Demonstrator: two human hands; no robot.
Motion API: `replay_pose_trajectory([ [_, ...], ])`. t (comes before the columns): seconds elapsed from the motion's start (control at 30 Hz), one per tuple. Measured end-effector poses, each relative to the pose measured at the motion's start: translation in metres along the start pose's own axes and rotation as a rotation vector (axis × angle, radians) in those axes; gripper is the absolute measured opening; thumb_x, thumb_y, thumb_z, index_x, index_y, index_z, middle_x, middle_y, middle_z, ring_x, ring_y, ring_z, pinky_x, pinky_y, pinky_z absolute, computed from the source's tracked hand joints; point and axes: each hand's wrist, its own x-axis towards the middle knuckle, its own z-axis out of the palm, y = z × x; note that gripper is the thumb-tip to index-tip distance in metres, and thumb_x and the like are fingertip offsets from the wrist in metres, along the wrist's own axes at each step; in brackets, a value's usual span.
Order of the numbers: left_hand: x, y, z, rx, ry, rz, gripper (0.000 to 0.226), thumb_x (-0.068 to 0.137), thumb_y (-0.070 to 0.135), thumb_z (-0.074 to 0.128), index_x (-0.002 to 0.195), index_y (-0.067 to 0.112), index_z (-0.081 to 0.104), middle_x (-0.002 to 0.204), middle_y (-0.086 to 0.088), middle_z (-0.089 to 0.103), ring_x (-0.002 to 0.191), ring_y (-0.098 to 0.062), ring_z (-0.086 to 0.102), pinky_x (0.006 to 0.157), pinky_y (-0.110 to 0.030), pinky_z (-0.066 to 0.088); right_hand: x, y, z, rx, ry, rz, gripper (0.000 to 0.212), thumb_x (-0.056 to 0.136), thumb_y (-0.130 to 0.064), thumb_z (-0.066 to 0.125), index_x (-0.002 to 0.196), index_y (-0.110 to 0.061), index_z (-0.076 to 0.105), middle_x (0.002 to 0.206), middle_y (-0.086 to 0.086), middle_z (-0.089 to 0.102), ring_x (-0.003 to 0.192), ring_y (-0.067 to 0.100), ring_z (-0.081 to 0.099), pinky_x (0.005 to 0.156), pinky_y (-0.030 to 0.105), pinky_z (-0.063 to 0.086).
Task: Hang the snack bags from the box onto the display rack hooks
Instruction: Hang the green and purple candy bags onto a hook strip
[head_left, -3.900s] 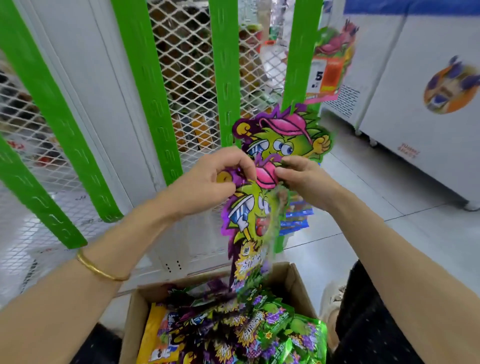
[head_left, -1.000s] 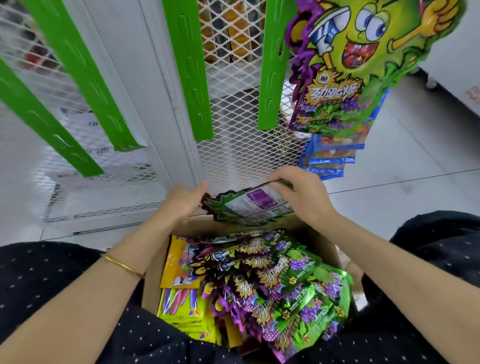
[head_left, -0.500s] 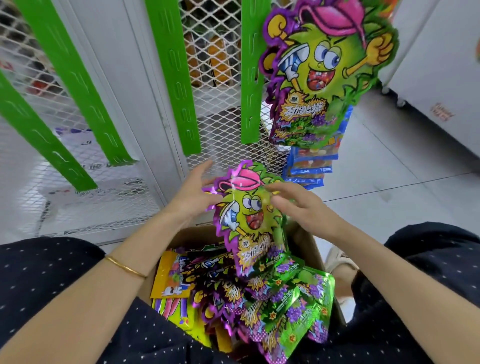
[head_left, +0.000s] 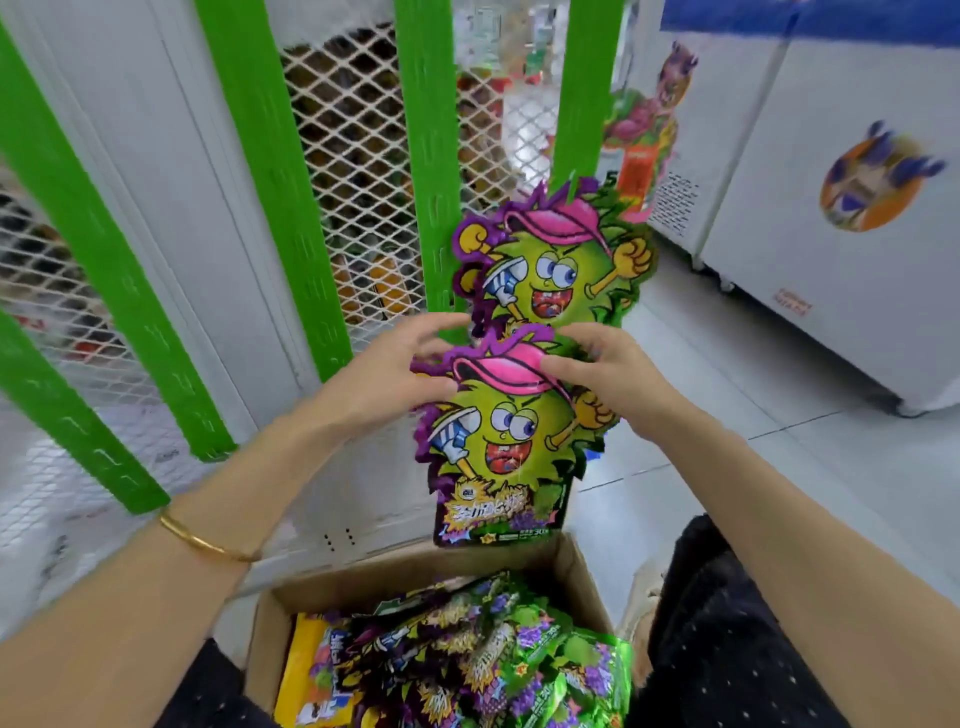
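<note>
I hold a green and purple snack bag (head_left: 501, 441) with a cartoon face upright in front of the rack. My left hand (head_left: 395, 374) pinches its upper left edge and my right hand (head_left: 602, 374) pinches its upper right edge by the pink cap. Just above it another bag of the same kind (head_left: 556, 265) hangs on the green rack strip (head_left: 582, 104). Below, the open cardboard box (head_left: 571, 571) holds several more bags (head_left: 467, 649).
Several green slotted strips (head_left: 426, 156) run down a white wire mesh panel (head_left: 353, 156). White freezer cabinets (head_left: 831, 234) stand on the tiled floor to the right. My dark dotted clothing (head_left: 727, 623) flanks the box.
I took a bag out of the box, turned it upright and raised it to just under the hanging bag. My view tilted upward.
</note>
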Motion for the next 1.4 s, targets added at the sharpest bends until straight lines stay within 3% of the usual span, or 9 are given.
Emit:
replay_pose_trajectory([
  [0.07, 0.020, 0.037, -0.013, 0.035, 0.020, 0.076, 0.060, 0.084, 0.017, 0.066, 0.137, 0.028, 0.040, 0.126, 0.013, 0.055, 0.106, 0.006, 0.055, 0.089, -0.013, 0.045, 0.006, -0.019, -0.023, -0.017, 0.051, -0.037, 0.027, 0.085, -0.017, 0.067, 0.109, -0.025, 0.058, 0.091, -0.014, 0.059, 0.087, 0.004, 0.059, 0.074, 0.011, 0.048],
  [0.17, 0.060, 0.089, -0.023, 0.080, 0.229, 0.223, 0.055, 0.087, 0.020, 0.063, 0.138, 0.020, 0.040, 0.129, 0.011, 0.051, 0.114, -0.001, 0.050, 0.089, -0.010, 0.038, 0.023, -0.036, -0.057, -0.052, 0.130, -0.078, 0.008, 0.083, -0.021, 0.069, 0.089, -0.024, 0.065, 0.084, -0.004, 0.063, 0.080, 0.015, 0.061, 0.076, 0.034, 0.052],
  [0.23, 0.088, 0.112, -0.024, 0.106, 0.334, 0.280, 0.051, 0.089, 0.016, 0.060, 0.136, 0.011, 0.041, 0.129, 0.001, 0.052, 0.113, -0.008, 0.051, 0.092, -0.015, 0.041, 0.033, -0.048, -0.074, -0.109, 0.194, -0.108, 0.015, 0.081, -0.028, 0.069, 0.094, -0.022, 0.066, 0.091, 0.000, 0.067, 0.086, 0.021, 0.063, 0.081, 0.044, 0.051],
  [0.4, 0.132, 0.137, -0.018, 0.115, 0.426, 0.273, 0.041, 0.091, 0.015, 0.055, 0.129, 0.005, 0.045, 0.112, -0.005, 0.057, 0.101, -0.016, 0.056, 0.096, -0.032, 0.046, 0.057, -0.076, -0.092, -0.269, 0.329, -0.226, 0.034, 0.073, -0.051, 0.058, 0.097, -0.028, 0.063, 0.088, -0.004, 0.066, 0.088, 0.025, 0.062, 0.081, 0.052, 0.050],
  [0.5, 0.147, 0.146, -0.020, 0.102, 0.455, 0.234, 0.036, 0.090, 0.023, 0.057, 0.121, 0.007, 0.051, 0.103, -0.005, 0.060, 0.096, -0.020, 0.059, 0.092, -0.036, 0.047, 0.071, -0.087, -0.097, -0.379, 0.419, -0.263, 0.034, 0.082, -0.044, 0.059, 0.110, -0.025, 0.064, 0.094, -0.010, 0.061, 0.093, 0.020, 0.059, 0.083, 0.046, 0.049],
  [0.67, 0.161, 0.158, -0.024, 0.202, 0.375, 0.187, 0.035, 0.093, 0.033, 0.053, 0.104, 0.002, 0.064, 0.107, -0.017, 0.065, 0.096, -0.025, 0.059, 0.088, -0.035, 0.044, 0.093, -0.093, -0.098, -0.498, 0.547, -0.302, 0.028, 0.090, -0.040, 0.054, 0.113, -0.026, 0.063, 0.103, -0.002, 0.068, 0.094, 0.021, 0.060, 0.078, 0.039, 0.049],
  [0.8, 0.165, 0.164, -0.021, 0.210, 0.356, 0.160, 0.037, 0.093, 0.031, 0.054, 0.062, 0.011, 0.047, 0.061, -0.006, 0.045, 0.059, -0.017, 0.040, 0.061, -0.031, 0.029, 0.100, -0.091, -0.101, -0.536, 0.574, -0.323, 0.023, 0.092, -0.036, 0.052, 0.106, -0.021, 0.063, 0.100, 0.000, 0.064, 0.088, 0.020, 0.056, 0.073, 0.039, 0.048],
  [1.1, 0.168, 0.162, -0.019, 0.158, 0.286, 0.142, 0.024, 0.098, 0.031, 0.044, 0.087, 0.011, 0.049, 0.085, -0.009, 0.049, 0.078, -0.017, 0.045, 0.063, -0.030, 0.030, 0.099, -0.091, -0.097, -0.625, 0.620, -0.318, 0.024, 0.093, -0.038, 0.051, 0.105, -0.020, 0.060, 0.096, 0.000, 0.067, 0.089, 0.025, 0.060, 0.070, 0.035, 0.044],
  [1.4, 0.165, 0.154, -0.023, 0.055, 0.320, 0.146, 0.031, 0.096, 0.031, 0.049, 0.070, 0.015, 0.043, 0.070, -0.007, 0.045, 0.065, -0.017, 0.044, 0.063, -0.030, 0.034, 0.094, -0.085, -0.092, -0.662, 0.482, -0.314, 0.023, 0.092, -0.034, 0.054, 0.104, -0.015, 0.059, 0.091, -0.002, 0.064, 0.087, 0.025, 0.059, 0.064, 0.032, 0.043],
])
